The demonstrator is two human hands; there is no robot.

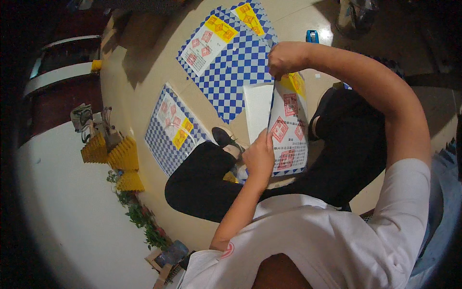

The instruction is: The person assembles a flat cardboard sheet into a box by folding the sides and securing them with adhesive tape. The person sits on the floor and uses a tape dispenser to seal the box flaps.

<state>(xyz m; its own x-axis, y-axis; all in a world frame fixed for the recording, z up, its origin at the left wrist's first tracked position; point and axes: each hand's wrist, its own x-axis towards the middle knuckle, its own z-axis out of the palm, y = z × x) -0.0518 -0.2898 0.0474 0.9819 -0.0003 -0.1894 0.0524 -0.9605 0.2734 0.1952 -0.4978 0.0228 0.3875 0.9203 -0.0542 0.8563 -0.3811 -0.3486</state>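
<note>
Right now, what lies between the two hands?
The printed sheet spans from the left hand to the right hand, both gripping it, in the head view.

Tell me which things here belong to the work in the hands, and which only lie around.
In hand:
- checkered printed sheet, held by left hand below and right hand on top
- white sheet behind it

Lying about:
- two blue checkered sheets on the floor
- yellow folded paper pieces
- small blue object
- green plants
</note>
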